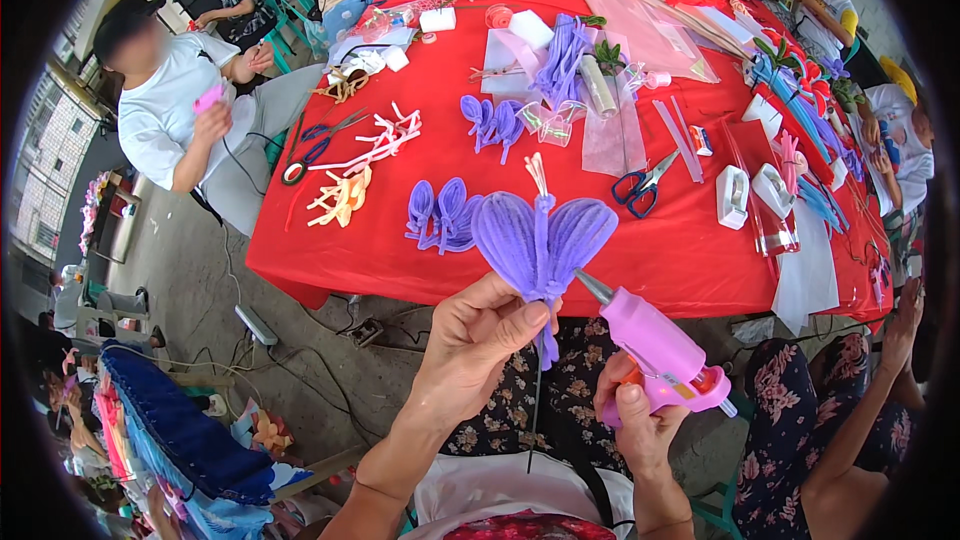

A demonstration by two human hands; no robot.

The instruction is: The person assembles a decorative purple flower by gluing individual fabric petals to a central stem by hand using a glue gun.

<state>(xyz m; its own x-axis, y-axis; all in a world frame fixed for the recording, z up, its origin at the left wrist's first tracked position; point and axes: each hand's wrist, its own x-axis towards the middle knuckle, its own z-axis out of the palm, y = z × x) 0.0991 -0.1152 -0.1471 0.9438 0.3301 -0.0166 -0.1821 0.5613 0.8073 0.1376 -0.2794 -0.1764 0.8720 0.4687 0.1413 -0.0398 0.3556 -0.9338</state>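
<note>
Between the thumb and fingers of my left hand [480,340] is a purple pipe-cleaner flower [545,240], pinched near its base. It has two broad ribbed petals, pale stamens standing up at the top, and a thin dark stem hanging below. My right hand [640,405] is wrapped round the handle of a pink glue gun [655,345]. The gun's metal nozzle points up and left, close to the base of the right petal; whether it touches I cannot tell. Just beyond the flower, loose purple petals [440,215] lie on the table, with more purple petals [493,123] farther back.
The red-covered table [370,260] carries blue-handled scissors [645,185], a tape dispenser [732,197], orange pieces [342,198], pink strips [385,140] and a purple bundle [562,55]. At left sits a person [180,90] with another pink glue gun. Cables and a power strip [256,325] lie on the floor.
</note>
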